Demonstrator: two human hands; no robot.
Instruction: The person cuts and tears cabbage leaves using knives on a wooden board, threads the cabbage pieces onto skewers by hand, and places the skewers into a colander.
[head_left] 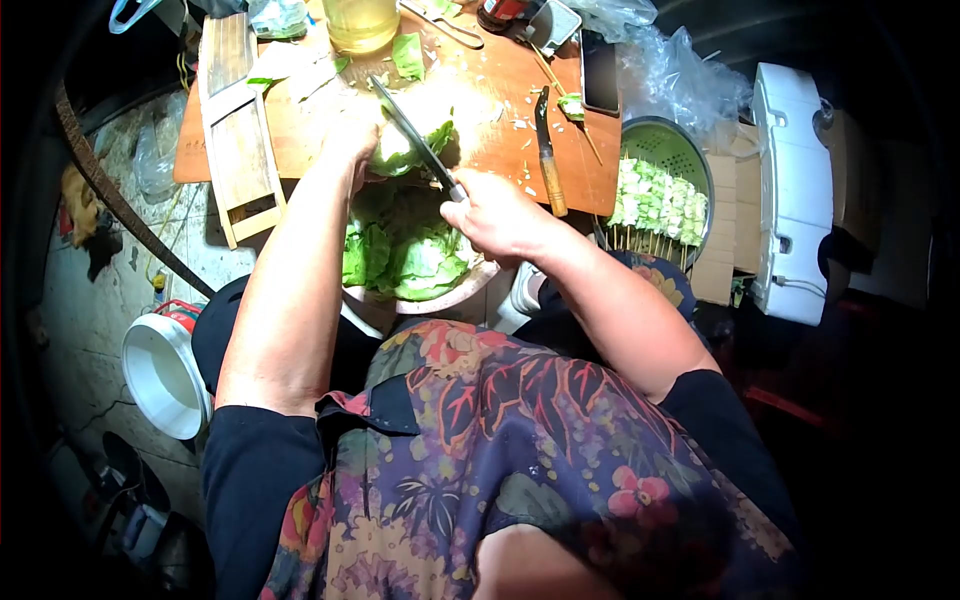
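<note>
In the head view, the right hand (490, 215) has its fingers wrapped tightly around the handle of a knife (412, 135), whose blade slants away from that grip across a cabbage (398, 158). The left hand (350, 135) lies against the far side of the cabbage from the knife handle (glare washes out its fingers, so I cannot tell whether they pinch or lie spread). Right below the 2 hands is a bowl (468, 288) with loose green leaves (425, 268) in it. Beyond the grip, a jug (360, 22) of yellowish liquid stands on the table (588, 190). To the right of the knife grip lie a 2nd knife (552, 175) and, farther off, a phone (600, 72); past the table edge, a colander (690, 150) holds skewers (655, 205) of pale green pieces.
</note>
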